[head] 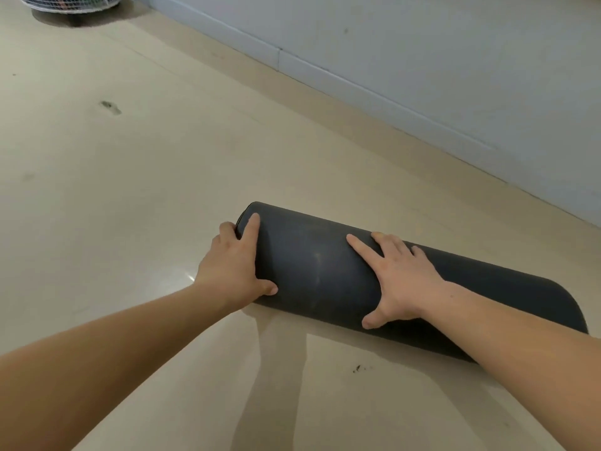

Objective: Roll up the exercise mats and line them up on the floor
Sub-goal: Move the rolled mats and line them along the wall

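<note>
Resting on the rolled dark mat [318, 271], both hands [232, 266] [401, 281] spread fingers flat; basket [70, 3] contents unclear.

A dark grey mat [325, 271], fully rolled, lies on the beige floor [130, 190], running roughly along the pale wall [455, 76] but well apart from it. The left hand [234, 265] cups the mat's left end, fingers spread over the roll. The right hand [396, 278] lies flat on the mat's middle. A white mesh basket [70, 3] stands far beyond the mat, near the wall.
</note>
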`<control>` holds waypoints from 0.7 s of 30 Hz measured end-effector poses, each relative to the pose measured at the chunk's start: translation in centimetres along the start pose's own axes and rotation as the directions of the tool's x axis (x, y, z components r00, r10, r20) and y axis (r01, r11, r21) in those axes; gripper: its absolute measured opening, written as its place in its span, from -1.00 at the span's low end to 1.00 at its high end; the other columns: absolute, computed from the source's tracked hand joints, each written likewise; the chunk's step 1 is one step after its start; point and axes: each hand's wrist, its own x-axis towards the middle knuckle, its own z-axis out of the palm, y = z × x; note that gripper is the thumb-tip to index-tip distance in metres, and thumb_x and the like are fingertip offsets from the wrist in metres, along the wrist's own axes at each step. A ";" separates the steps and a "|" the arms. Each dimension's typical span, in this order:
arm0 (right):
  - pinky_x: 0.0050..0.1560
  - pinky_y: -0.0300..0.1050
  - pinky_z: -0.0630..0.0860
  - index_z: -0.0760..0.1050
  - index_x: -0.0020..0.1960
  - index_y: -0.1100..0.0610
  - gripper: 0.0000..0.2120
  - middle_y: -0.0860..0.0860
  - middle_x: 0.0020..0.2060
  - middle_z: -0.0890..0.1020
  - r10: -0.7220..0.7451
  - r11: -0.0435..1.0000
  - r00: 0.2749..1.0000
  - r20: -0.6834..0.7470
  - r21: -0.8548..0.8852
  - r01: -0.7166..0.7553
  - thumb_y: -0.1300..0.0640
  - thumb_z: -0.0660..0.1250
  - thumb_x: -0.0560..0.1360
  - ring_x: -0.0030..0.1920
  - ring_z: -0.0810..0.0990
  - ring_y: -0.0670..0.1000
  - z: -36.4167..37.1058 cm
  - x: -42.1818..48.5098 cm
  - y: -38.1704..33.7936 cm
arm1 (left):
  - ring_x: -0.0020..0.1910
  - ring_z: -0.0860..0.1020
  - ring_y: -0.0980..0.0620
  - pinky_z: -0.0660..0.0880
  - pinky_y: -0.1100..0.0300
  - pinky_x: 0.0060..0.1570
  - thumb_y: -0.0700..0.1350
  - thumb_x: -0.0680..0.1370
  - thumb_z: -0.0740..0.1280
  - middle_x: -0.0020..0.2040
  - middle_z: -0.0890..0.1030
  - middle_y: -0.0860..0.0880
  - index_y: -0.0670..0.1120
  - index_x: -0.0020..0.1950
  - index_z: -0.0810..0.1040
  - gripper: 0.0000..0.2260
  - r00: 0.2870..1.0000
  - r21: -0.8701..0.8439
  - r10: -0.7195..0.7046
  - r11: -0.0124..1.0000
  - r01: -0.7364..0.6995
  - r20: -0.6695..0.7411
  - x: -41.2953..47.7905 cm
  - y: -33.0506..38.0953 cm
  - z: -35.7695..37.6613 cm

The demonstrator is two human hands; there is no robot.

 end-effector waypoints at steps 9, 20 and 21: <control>0.56 0.39 0.15 -0.50 0.55 -0.33 0.44 -0.03 0.67 -0.21 0.325 0.943 0.945 0.033 0.068 -0.326 -0.32 0.65 0.21 0.67 -0.17 0.18 3.6 -4.7 15.4 | 0.43 0.32 -0.21 0.54 -0.09 0.25 0.23 0.42 0.59 0.48 0.16 -0.19 0.09 0.67 -0.13 0.10 0.972 0.107 0.223 0.967 -0.230 0.075 4.6 18.1 6.2; 0.37 0.57 0.33 -0.50 0.49 -0.46 0.17 0.03 0.64 -0.28 0.695 0.687 0.719 -0.033 0.327 -0.649 -0.42 0.45 0.39 0.63 -0.19 0.36 11.4 -11.3 24.2 | 0.49 0.27 -0.21 0.49 -0.12 0.34 0.22 0.45 0.56 0.53 0.12 -0.17 0.16 0.64 0.03 -0.06 0.950 0.004 0.312 0.950 -0.312 0.014 5.6 28.2 11.3; 0.34 0.57 0.37 -0.50 0.48 -0.47 0.17 0.01 0.64 -0.31 0.714 0.655 0.700 -0.021 0.372 -0.658 -0.37 0.48 0.41 0.62 -0.24 0.37 11.9 -11.5 25.1 | 0.48 0.28 -0.21 0.49 -0.13 0.33 0.21 0.45 0.56 0.52 0.13 -0.16 0.15 0.63 0.04 -0.07 0.947 0.006 0.321 0.947 -0.321 0.012 6.0 29.4 11.6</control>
